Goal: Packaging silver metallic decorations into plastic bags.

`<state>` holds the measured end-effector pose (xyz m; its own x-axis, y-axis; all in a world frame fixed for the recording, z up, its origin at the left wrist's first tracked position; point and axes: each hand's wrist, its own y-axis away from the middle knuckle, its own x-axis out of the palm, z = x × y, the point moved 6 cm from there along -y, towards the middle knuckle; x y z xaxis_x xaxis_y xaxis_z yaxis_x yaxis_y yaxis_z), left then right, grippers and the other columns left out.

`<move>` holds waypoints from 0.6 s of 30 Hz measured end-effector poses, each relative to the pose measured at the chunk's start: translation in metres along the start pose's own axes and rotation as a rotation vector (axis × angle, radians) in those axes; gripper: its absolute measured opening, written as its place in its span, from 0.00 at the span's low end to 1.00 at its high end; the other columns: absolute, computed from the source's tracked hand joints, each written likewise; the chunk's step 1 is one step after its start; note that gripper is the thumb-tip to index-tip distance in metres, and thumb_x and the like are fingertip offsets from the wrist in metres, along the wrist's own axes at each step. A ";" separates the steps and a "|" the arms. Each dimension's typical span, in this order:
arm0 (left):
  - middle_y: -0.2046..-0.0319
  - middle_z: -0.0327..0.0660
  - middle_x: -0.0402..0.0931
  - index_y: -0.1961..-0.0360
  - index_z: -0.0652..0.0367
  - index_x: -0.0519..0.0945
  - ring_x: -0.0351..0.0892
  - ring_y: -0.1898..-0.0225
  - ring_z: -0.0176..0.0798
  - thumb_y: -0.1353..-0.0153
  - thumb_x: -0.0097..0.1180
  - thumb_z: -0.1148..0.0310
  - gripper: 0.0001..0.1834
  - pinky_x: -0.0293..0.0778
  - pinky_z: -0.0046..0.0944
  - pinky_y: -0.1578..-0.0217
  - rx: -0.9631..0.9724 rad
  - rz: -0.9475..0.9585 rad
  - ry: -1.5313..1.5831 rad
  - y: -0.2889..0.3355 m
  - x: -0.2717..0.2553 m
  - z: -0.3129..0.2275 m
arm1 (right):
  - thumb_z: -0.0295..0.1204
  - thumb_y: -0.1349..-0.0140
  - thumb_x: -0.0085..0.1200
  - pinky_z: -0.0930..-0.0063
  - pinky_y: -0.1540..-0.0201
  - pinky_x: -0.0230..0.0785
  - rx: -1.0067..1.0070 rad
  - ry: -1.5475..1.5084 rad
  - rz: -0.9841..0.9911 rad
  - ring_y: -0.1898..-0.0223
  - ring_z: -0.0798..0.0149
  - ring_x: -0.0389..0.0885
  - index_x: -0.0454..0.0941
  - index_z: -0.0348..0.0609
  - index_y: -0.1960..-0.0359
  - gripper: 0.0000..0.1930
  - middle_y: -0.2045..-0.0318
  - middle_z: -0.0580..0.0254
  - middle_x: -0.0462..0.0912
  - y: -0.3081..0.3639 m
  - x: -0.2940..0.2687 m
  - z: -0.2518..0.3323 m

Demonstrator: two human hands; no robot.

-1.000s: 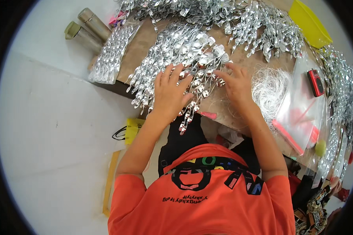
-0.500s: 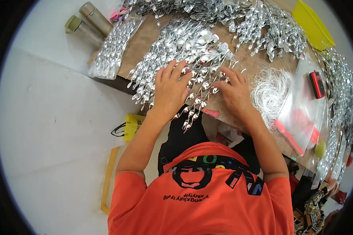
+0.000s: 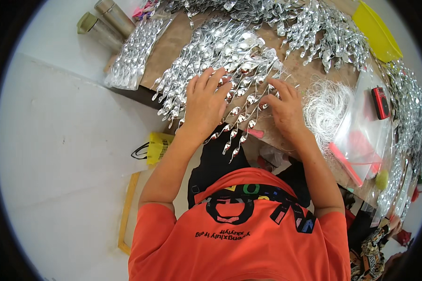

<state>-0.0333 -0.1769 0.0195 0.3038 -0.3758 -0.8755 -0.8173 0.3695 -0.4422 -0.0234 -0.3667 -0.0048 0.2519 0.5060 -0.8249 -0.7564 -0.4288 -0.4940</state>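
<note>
A thick heap of shiny silver spiral strips on thin strings covers the table in front of me. My left hand lies over the heap's near part, fingers spread and partly over the strips. To the right, at the heap's edge, my right hand has its thumb and forefinger apart next to a few strands. Between both hands, several silver spirals trail over the table's near edge above my lap. Whether any string touches my fingertips is too fine to make out.
A tangle of white string lies right of my right hand, beside clear plastic bags and a red-black device. A yellow basin and more silver strips are farther back. Two bottles stand far left.
The strands trailing over the near edge have shifted a little to the right and spread apart. My right hand has moved slightly right; my left hand is almost where it was.
</note>
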 end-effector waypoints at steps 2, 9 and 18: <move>0.42 0.42 0.66 0.54 0.55 0.78 0.60 0.38 0.49 0.55 0.64 0.74 0.22 0.55 0.52 0.40 -0.003 -0.006 0.004 0.000 0.000 0.001 | 0.17 0.55 0.51 0.54 0.43 0.60 -0.005 0.006 -0.001 0.42 0.48 0.67 0.79 0.55 0.69 0.15 0.44 0.61 0.72 -0.001 0.000 0.000; 0.42 0.43 0.67 0.54 0.55 0.78 0.61 0.38 0.50 0.55 0.63 0.75 0.22 0.55 0.53 0.40 0.001 -0.018 0.018 0.000 0.000 0.002 | 0.18 0.54 0.51 0.55 0.44 0.60 -0.015 0.009 -0.001 0.42 0.50 0.68 0.80 0.54 0.69 0.14 0.44 0.60 0.73 -0.003 0.001 0.001; 0.42 0.43 0.68 0.54 0.55 0.79 0.62 0.39 0.48 0.54 0.63 0.74 0.22 0.54 0.52 0.39 -0.016 -0.014 0.021 0.001 0.002 0.003 | 0.20 0.55 0.53 0.56 0.42 0.58 -0.070 -0.008 -0.027 0.40 0.51 0.67 0.81 0.55 0.66 0.15 0.42 0.60 0.72 -0.017 0.019 0.014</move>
<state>-0.0322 -0.1746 0.0172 0.3046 -0.3984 -0.8651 -0.8211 0.3504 -0.4505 -0.0138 -0.3397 -0.0079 0.2664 0.5239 -0.8090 -0.7055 -0.4658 -0.5340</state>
